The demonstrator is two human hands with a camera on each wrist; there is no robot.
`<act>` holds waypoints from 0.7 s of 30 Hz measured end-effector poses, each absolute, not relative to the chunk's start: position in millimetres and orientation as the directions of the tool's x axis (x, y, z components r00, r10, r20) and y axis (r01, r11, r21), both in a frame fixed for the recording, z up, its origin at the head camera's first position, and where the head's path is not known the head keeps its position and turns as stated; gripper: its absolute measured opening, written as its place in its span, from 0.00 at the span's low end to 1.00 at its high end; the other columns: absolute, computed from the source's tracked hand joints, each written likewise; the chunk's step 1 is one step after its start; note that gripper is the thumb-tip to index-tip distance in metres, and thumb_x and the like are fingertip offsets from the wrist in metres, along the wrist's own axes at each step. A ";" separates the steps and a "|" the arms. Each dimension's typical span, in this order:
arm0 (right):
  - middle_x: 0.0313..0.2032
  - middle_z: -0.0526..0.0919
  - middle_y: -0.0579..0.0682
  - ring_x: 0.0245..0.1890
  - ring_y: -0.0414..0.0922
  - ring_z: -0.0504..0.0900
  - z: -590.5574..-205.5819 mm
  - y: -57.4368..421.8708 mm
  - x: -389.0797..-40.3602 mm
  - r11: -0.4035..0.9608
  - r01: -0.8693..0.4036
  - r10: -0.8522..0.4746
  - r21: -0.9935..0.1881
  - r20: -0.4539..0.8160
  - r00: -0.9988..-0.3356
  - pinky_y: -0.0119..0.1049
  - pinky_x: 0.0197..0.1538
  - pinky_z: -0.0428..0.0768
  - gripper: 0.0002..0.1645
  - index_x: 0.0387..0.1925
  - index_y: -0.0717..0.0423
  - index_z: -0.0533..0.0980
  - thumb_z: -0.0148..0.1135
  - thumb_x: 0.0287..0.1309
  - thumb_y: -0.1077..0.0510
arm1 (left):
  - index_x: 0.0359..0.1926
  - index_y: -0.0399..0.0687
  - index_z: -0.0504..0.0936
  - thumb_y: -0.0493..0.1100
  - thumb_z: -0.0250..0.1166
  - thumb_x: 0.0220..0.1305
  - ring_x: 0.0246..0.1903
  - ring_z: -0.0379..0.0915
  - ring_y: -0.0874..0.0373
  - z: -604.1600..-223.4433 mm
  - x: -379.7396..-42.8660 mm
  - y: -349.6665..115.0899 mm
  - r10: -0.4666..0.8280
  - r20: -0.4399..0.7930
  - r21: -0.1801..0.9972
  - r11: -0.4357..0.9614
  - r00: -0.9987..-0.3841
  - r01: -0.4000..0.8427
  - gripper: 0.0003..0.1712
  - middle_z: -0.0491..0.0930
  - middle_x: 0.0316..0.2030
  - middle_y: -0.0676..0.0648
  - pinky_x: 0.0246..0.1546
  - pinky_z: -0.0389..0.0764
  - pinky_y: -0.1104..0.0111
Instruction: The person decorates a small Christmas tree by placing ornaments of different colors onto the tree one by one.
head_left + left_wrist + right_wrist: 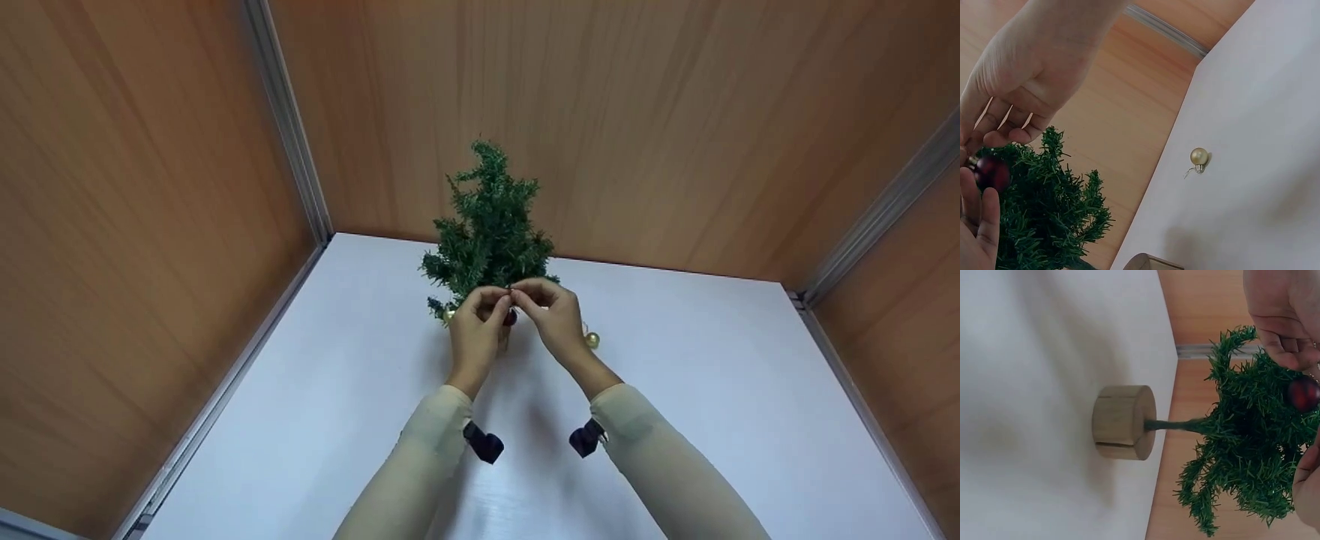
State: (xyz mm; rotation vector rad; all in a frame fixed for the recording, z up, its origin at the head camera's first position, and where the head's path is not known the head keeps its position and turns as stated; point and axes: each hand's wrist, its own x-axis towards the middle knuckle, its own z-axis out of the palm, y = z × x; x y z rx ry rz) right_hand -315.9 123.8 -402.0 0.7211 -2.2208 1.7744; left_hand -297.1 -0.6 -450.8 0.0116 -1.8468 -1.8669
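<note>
A dark red Christmas bauble hangs just below the meeting fingertips of both hands, in front of a small green artificial Christmas tree. From the left, my left hand pinches at the bauble's top between thumb and fingers. My right hand pinches there too, its thumb and index finger against the left ones. In the right wrist view the red bauble overlaps the branches. The fingers hide its hanging loop. A gold bauble shows beside the left hand at the low branches, partly covered.
Another gold bauble with a thread loop lies on the white table, right of the tree. The tree stands on a round wooden base. Wood-grained panels with metal corner strips enclose the table at the back and sides.
</note>
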 end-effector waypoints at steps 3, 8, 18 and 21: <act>0.37 0.86 0.56 0.35 0.47 0.82 -401.2 121.4 -318.0 0.146 -0.493 -0.245 -0.858 0.451 -0.858 0.33 0.39 0.79 0.08 0.40 0.65 0.83 0.64 0.63 0.63 | 0.43 0.48 0.82 0.44 0.64 0.68 0.29 0.79 0.54 -448.0 -296.9 -0.7 -0.372 0.339 0.938 0.066 -0.864 0.340 0.06 0.83 0.35 0.49 0.28 0.80 0.67; 0.37 0.86 0.56 0.35 0.46 0.83 -401.0 118.3 -321.2 0.138 -0.498 -0.231 -0.856 0.461 -0.857 0.30 0.39 0.80 0.08 0.40 0.66 0.83 0.64 0.63 0.64 | 0.43 0.48 0.82 0.44 0.63 0.69 0.31 0.79 0.57 -443.2 -298.2 -0.3 -0.402 0.354 0.933 0.093 -0.844 0.347 0.06 0.83 0.36 0.49 0.35 0.82 0.66; 0.36 0.86 0.61 0.35 0.57 0.84 -407.4 108.3 -330.8 0.109 -0.486 -0.179 -0.867 0.463 -0.868 0.35 0.39 0.83 0.08 0.41 0.68 0.83 0.64 0.63 0.66 | 0.40 0.49 0.85 0.43 0.67 0.66 0.30 0.81 0.61 -438.4 -303.6 6.0 -0.564 0.359 0.930 0.146 -0.743 0.338 0.05 0.85 0.34 0.52 0.33 0.82 0.69; 0.36 0.86 0.61 0.35 0.59 0.84 -416.9 105.2 -340.8 0.102 -0.480 -0.155 -0.871 0.463 -0.873 0.43 0.39 0.84 0.09 0.41 0.67 0.83 0.65 0.62 0.64 | 0.39 0.49 0.85 0.43 0.67 0.65 0.30 0.82 0.62 -436.5 -305.9 8.2 -0.596 0.362 0.929 0.162 -0.717 0.334 0.05 0.86 0.33 0.53 0.33 0.83 0.70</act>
